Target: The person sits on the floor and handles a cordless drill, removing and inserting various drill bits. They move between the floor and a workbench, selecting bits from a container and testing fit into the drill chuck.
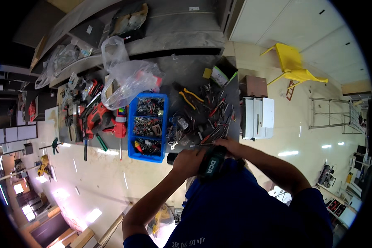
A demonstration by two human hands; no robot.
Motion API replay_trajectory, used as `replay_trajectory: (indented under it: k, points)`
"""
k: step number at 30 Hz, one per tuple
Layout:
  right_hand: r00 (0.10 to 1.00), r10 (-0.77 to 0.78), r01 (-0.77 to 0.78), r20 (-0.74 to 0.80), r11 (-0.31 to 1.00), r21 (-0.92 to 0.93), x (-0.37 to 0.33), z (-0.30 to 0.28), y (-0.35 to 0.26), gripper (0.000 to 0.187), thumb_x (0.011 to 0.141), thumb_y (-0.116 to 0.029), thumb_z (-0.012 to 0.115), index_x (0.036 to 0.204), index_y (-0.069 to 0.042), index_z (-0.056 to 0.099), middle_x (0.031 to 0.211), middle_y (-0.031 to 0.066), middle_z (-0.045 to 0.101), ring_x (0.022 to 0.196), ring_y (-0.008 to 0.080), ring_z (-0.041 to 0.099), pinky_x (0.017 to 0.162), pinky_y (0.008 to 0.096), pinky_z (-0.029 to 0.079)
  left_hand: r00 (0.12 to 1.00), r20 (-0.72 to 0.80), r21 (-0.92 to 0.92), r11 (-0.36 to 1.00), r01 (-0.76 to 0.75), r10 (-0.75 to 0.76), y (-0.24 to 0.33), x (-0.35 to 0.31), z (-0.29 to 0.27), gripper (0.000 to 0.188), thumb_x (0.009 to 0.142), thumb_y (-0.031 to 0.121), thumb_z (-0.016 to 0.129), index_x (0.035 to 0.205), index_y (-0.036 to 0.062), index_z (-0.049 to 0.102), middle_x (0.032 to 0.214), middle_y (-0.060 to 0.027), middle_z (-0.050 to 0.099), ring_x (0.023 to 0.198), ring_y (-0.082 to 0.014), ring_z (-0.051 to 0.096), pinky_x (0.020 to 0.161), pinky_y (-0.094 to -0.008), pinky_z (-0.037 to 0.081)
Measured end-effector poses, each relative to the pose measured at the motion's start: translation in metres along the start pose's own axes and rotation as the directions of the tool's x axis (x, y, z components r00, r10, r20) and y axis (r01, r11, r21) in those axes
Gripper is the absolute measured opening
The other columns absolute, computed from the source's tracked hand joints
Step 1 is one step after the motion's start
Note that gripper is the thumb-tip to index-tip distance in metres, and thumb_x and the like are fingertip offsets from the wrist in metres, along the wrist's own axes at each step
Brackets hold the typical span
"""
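Close against my body, at the near edge of the workbench, is a dark green and black cordless power tool [212, 162]. My left hand [188, 162] is closed round its left part, and a black end sticks out past that hand. At the tool's upper right, my right hand [227, 145] has its fingers curled together; what they pinch is hidden. A thin metal piece shows beside those fingertips, and I cannot tell whether they touch it. Beyond my hands, loose hand tools lie spread on the workbench [161, 66], among them yellow-handled pliers [190, 99].
A blue divided bin [167, 124] of small hardware stands left of the loose tools. Red power tools [98, 120] and a clear plastic bag [130, 78] lie farther left. An open box [223, 74] sits at the far right corner. A yellow chair [291, 62] stands on the floor beyond.
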State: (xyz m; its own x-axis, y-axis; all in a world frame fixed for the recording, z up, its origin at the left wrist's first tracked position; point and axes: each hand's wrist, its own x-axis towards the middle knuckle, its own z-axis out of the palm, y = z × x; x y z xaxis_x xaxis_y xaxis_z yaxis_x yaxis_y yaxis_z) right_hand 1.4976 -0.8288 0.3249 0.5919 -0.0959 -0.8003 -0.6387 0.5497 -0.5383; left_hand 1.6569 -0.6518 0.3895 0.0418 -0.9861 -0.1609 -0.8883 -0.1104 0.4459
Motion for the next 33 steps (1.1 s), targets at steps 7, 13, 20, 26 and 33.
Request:
replay_trajectory:
  k: [7, 13, 20, 26, 33]
  points:
    - [0.984, -0.174, 0.176, -0.027, 0.981, 0.08, -0.021, 0.026, -0.018, 0.025, 0.084, -0.032, 0.067, 0.096, -0.01, 0.067, 0.075, -0.0024, 0.059, 0.057, 0.0087, 0.052, 0.046, 0.0254, 0.038, 0.993, -0.12, -0.059, 0.998, -0.005, -0.002, 0.002, -0.012, -0.002, 0.048, 0.065, 0.021, 0.072, 0.11, 0.0078, 0.061, 0.081, -0.0108, 0.066, 0.07, -0.0285, 0.067, 0.062, -0.0394, 0.054]
    - [0.956, -0.291, 0.283, 0.037, 0.949, 0.137, -0.026, 0.038, 0.003, 0.022, 0.085, -0.025, 0.069, 0.096, -0.007, 0.065, 0.086, 0.0003, 0.062, 0.081, 0.0107, 0.056, 0.071, 0.0292, 0.046, 0.993, -0.111, -0.139, 0.99, 0.028, -0.044, 0.013, -0.034, 0.01, 0.041, 0.066, 0.019, 0.071, 0.105, 0.0094, 0.063, 0.075, -0.0079, 0.065, 0.066, -0.027, 0.066, 0.059, -0.0386, 0.054]
    - [0.93, -0.368, 0.366, 0.026, 0.929, 0.058, -0.021, 0.041, 0.03, 0.02, 0.085, -0.025, 0.067, 0.091, -0.005, 0.066, 0.08, -0.0011, 0.06, 0.076, 0.0104, 0.052, 0.069, 0.0281, 0.044, 0.979, -0.194, -0.25, 0.968, 0.006, -0.056, 0.019, -0.046, 0.026, 0.029, 0.071, 0.015, 0.068, 0.099, 0.0089, 0.064, 0.073, -0.0088, 0.066, 0.064, -0.0284, 0.066, 0.057, -0.0385, 0.053]
    - [0.915, -0.402, 0.398, 0.023, 0.912, 0.102, -0.025, 0.043, 0.021, 0.026, 0.088, -0.03, 0.066, 0.092, -0.004, 0.065, 0.075, 0.0004, 0.058, 0.07, 0.0117, 0.051, 0.065, 0.0286, 0.043, 0.981, -0.185, -0.229, 0.973, 0.006, -0.05, 0.019, -0.039, 0.022, 0.029, 0.07, 0.019, 0.07, 0.097, 0.011, 0.065, 0.073, -0.0096, 0.066, 0.064, -0.0292, 0.066, 0.058, -0.0396, 0.053]
    - [0.914, -0.278, 0.231, 0.296, 0.956, 0.182, -0.075, 0.03, -0.055, 0.039, 0.094, -0.039, 0.058, 0.071, -0.009, 0.047, 0.067, 0.0008, 0.048, 0.057, 0.0161, 0.052, 0.051, 0.029, 0.039, 0.969, -0.003, -0.849, 0.512, 0.127, -0.245, -0.028, -0.051, 0.033, 0.041, 0.071, 0.025, 0.075, 0.105, 0.008, 0.06, 0.073, -0.0073, 0.065, 0.064, -0.0227, 0.065, 0.059, -0.0351, 0.052]
